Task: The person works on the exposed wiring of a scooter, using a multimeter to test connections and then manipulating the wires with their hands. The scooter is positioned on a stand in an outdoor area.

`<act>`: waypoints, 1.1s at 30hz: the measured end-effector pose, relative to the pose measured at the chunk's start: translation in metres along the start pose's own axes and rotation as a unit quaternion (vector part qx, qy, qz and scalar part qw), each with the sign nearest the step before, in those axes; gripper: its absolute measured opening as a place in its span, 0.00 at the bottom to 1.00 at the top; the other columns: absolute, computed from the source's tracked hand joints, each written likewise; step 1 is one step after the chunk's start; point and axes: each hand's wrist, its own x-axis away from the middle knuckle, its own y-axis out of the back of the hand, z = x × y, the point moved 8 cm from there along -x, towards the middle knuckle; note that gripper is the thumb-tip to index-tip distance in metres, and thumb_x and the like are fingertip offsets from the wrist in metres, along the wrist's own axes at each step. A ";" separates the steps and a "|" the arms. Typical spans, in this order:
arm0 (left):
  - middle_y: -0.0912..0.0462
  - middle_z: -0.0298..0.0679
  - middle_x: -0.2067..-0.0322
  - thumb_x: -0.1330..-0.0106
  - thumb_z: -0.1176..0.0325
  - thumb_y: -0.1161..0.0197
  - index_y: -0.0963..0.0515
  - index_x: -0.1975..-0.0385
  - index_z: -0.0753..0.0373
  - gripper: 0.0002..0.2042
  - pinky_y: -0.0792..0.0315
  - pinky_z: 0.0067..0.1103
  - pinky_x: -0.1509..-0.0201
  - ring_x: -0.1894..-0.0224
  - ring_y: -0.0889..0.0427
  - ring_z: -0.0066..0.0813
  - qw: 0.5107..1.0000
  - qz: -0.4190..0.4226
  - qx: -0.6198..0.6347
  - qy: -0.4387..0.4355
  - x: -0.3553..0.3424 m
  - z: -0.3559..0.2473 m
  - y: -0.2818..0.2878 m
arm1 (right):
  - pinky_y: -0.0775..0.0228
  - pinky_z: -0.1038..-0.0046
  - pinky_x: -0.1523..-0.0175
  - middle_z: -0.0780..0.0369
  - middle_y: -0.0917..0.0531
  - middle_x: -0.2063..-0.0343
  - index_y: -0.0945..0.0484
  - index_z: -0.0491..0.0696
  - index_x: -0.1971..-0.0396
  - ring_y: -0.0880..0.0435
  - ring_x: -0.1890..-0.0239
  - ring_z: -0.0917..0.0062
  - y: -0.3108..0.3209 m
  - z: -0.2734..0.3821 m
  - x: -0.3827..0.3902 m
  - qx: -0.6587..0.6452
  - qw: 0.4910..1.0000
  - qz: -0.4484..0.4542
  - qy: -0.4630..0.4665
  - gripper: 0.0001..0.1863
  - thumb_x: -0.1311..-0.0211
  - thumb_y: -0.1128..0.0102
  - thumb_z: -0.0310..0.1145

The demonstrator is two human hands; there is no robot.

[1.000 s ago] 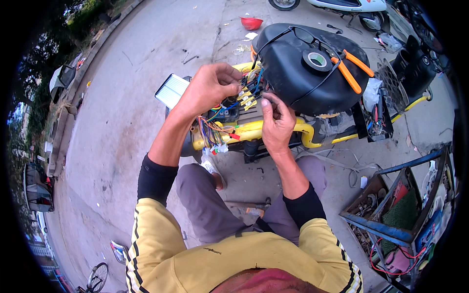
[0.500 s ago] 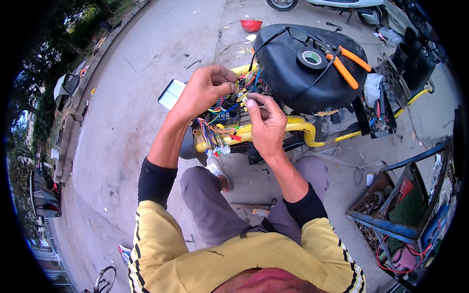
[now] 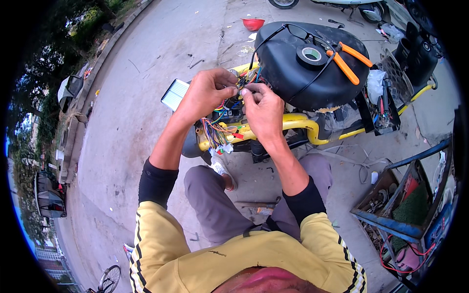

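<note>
Both my hands meet over the open wiring bay of a yellow vehicle frame (image 3: 293,120). My left hand (image 3: 211,93) pinches at the wires, thumb and fingertips closed. Close beside it, the thumb and index finger of my right hand (image 3: 264,108) are pressed together on the same wiring. What lies between the fingertips is small and mostly hidden; it seems to be wires or their terminals. Below the hands a bundle of coloured wires (image 3: 213,131) hangs over the frame tube, ending in white connectors (image 3: 224,148) and a red connector (image 3: 238,136). A finned metal block (image 3: 174,94) sticks out left of my left wrist.
On the black seat (image 3: 278,53) lie orange-handled pliers (image 3: 348,68), a roll of black tape (image 3: 311,56) and eyeglasses (image 3: 297,32). A red bowl (image 3: 253,24) stands on the ground behind. At right is a metal tool crate (image 3: 391,222). A hammer-like tool (image 3: 256,203) lies between my legs.
My right hand has moved slightly left and up, its fingertips now meeting those of my left hand. The yellow terminals seen between the hands before are now mostly covered. The view has shifted a little.
</note>
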 end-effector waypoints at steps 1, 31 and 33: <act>0.12 0.35 0.64 0.34 0.79 0.30 0.16 0.54 0.72 0.10 0.20 0.20 0.53 0.60 0.15 0.18 1.000 -0.001 0.003 0.002 0.000 0.000 -0.001 | 0.22 0.64 0.63 0.52 0.11 0.76 0.14 0.40 0.60 0.10 0.73 0.64 -0.001 0.000 0.000 0.005 1.000 0.003 0.000 0.11 0.31 0.33 0.33; 0.18 0.28 0.72 0.27 0.69 0.34 0.15 0.61 0.67 0.08 0.39 0.17 0.72 0.74 0.26 0.14 0.991 0.029 0.069 0.111 -0.006 0.006 -0.009 | 0.29 0.75 0.74 0.61 0.13 0.79 0.18 0.34 0.61 0.20 0.80 0.86 -0.005 -0.001 0.000 -0.137 0.988 0.010 -0.066 0.10 0.29 0.37 0.28; 0.17 0.28 0.72 0.27 0.69 0.34 0.15 0.60 0.67 0.08 0.39 0.17 0.72 0.74 0.25 0.14 0.991 0.028 0.072 0.113 -0.006 0.008 -0.008 | 0.30 0.75 0.74 0.61 0.14 0.79 0.19 0.34 0.61 0.20 0.80 0.86 -0.005 0.000 0.001 -0.136 0.989 0.004 -0.062 0.10 0.29 0.37 0.28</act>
